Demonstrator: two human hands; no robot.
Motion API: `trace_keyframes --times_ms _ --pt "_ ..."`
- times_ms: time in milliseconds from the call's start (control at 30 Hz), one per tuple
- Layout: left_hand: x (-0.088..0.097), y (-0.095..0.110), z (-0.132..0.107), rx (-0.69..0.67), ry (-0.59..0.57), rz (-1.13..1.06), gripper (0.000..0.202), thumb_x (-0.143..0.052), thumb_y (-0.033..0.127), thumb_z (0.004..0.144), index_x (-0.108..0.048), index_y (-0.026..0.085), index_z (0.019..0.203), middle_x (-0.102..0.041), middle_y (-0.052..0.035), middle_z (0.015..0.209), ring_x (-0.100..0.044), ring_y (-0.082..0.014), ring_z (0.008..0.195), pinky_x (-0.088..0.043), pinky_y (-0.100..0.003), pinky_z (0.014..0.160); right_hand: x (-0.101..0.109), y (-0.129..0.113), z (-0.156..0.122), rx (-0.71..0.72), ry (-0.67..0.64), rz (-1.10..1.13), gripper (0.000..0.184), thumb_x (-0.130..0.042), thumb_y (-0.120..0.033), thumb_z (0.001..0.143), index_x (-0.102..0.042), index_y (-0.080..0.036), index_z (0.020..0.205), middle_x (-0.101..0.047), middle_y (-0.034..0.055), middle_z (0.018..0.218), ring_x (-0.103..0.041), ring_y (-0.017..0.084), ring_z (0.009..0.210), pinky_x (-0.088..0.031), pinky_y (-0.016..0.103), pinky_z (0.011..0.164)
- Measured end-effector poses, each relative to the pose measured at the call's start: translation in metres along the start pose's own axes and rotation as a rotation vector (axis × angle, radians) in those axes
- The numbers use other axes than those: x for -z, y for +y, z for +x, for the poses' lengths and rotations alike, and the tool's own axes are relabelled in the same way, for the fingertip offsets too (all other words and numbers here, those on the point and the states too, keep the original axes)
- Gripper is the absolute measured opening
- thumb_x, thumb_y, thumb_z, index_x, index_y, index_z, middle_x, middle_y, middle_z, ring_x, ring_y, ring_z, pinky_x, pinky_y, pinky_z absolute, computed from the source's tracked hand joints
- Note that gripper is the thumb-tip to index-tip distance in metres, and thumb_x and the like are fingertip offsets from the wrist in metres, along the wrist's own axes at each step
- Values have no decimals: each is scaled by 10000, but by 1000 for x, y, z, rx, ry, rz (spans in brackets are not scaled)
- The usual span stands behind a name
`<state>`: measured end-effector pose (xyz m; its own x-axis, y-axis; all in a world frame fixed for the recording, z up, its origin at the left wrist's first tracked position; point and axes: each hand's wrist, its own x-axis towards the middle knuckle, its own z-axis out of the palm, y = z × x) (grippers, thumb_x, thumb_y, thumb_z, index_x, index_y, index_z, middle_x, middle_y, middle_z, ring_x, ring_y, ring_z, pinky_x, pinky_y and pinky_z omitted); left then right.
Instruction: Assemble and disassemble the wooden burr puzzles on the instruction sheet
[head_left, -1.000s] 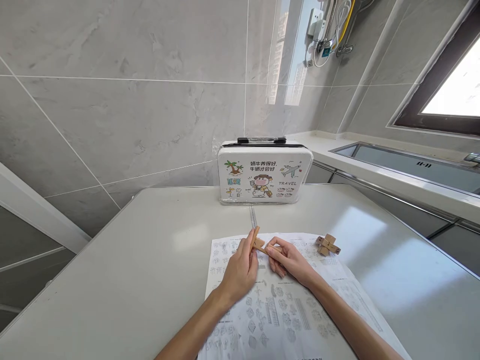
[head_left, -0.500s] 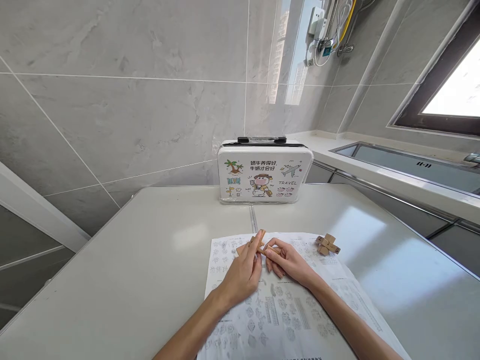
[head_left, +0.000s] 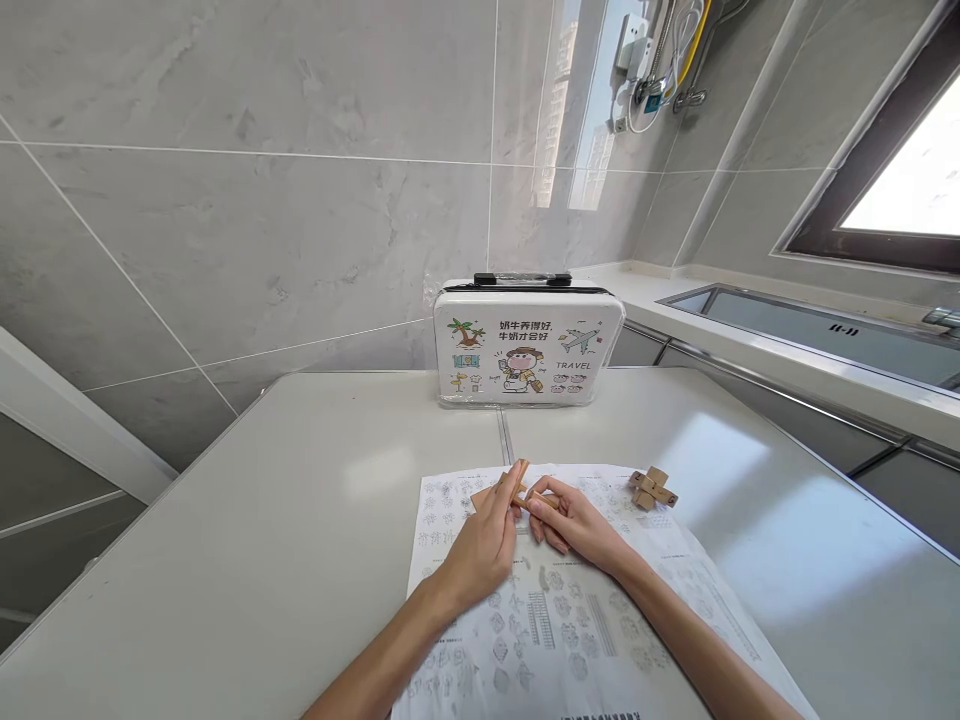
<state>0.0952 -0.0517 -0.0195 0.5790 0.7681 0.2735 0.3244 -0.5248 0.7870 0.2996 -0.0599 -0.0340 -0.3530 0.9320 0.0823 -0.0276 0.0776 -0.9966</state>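
Observation:
Between my two hands are light-brown wooden puzzle pieces, their ends poking out past the fingers. My left hand is closed around them from the left, its fingers pointing up and away. From the right, my right hand pinches a wooden piece with thumb and fingers. How the pieces fit together is mostly hidden by the hands. Beneath both hands lies a large printed sheet with small line drawings. Near its upper right edge rests an interlocked wooden burr puzzle, apart from my hands.
A white carry case with cartoon prints and a black handle stands upright at the back of the white table. Behind it rises a grey tiled wall. A counter with a sink runs along the right.
The hands and the wooden pieces stay almost in place. Everything has shifted very slightly left in the view.

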Motion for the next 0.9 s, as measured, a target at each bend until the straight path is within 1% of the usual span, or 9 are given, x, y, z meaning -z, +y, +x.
trace_keyframes --times_ms 100,200,367,467,533,600,667,767,900 --pt "-2 0 -1 -19 -72 36 685 -366 213 1081 -106 313 1707 -423 -99 1675 -524 -301 1442 -492 -507 1152 -1 0 1 7 -1 1 384 -584 -595 1027 -537 -217 980 -674 -37 698 -399 59 379 -271 238 445" --pt "-4 1 -1 -33 -116 51 721 -391 196 1066 -87 327 1706 -437 -101 1669 -599 -302 1373 -533 -495 1102 -2 0 3 5 -14 12 409 -593 -618 1011 -537 -216 968 -675 -33 708 -423 64 386 -274 238 440" --pt "-5 7 0 -28 -29 6 664 -377 212 1075 -178 336 1697 -478 -76 1645 -613 -283 1351 -544 -450 1079 -1 -5 4 1 -15 27 426 -600 -636 1000 -556 -213 979 -686 -24 720 -462 78 418 -311 243 467" --pt "-4 9 1 18 4 -28 632 -354 237 1086 -203 330 1693 -516 -82 1613 -663 -265 1245 -560 -415 1022 -1 -8 5 -13 -28 50 447 -608 -651 987 -599 -206 1024 -704 -7 777 -485 78 430 -297 242 458" --pt "-4 9 2 59 18 -26 609 -344 258 1091 -229 323 1686 -599 -98 1519 -692 -253 1140 -571 -404 970 -1 -9 5 -20 -38 61 460 -617 -654 980 -616 -200 1052 -716 5 809 -503 76 428 -285 238 446" --pt "-4 8 2 81 7 -2 593 -327 270 1095 -243 312 1681 -685 -106 1366 -701 -251 1069 -576 -407 932 -1 -9 5 -18 -43 60 455 -620 -645 983 -618 -194 1051 -726 15 827 -517 73 428 -285 234 443" --pt "-4 6 2 55 -20 14 594 -316 263 1096 -233 293 1683 -695 -115 1318 -694 -259 1093 -568 -421 955 -1 -8 5 -14 -47 52 444 -620 -633 990 -615 -191 1028 -733 23 841 -528 71 428 -284 233 443" --pt "-5 4 2 -20 -43 17 607 -323 248 1094 -209 273 1690 -630 -137 1436 -650 -276 1234 -542 -433 1034 -1 -5 4 -14 -41 37 446 -615 -636 992 -612 -190 997 -729 23 837 -536 72 425 -284 236 440" --pt "-6 6 2 -35 -22 84 608 -312 232 1100 -192 311 1691 -534 -126 1557 -637 -268 1261 -569 -412 1005 -1 -2 5 -16 -22 42 440 -615 -628 996 -611 -188 987 -727 22 838 -532 67 421 -283 236 440"
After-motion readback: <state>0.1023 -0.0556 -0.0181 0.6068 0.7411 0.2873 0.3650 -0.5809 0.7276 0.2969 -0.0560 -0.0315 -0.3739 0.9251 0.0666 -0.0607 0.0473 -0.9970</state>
